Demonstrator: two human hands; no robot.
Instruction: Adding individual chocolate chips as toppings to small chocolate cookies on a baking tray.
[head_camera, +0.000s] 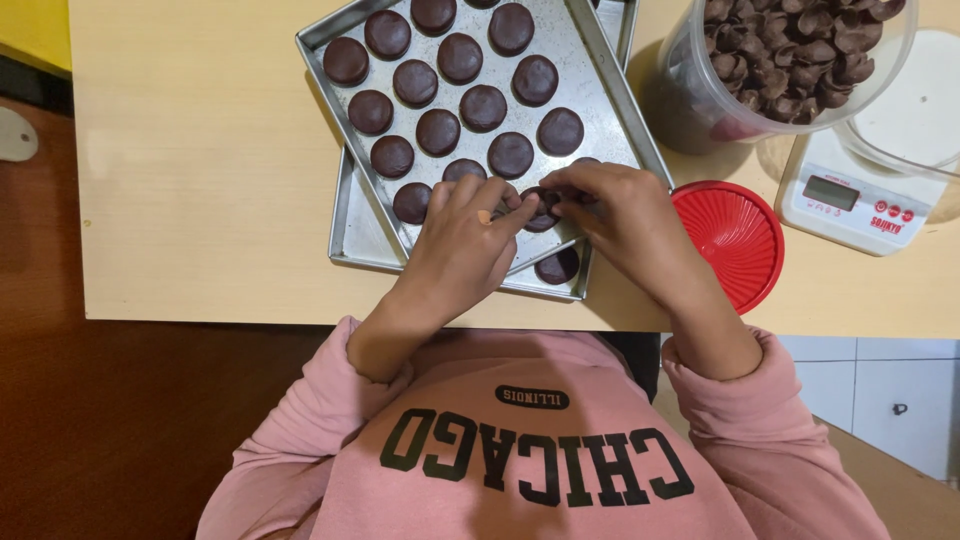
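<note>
Two hands met over one chocolate disc (541, 208): my left hand (462, 245) and right hand (620, 215) both pinched it, fingertips closed on its edges. The disc lay on the metal tray (590, 60), rows of like discs beyond my fingers. A red lid (735, 240) sat just right of my right hand.
</note>
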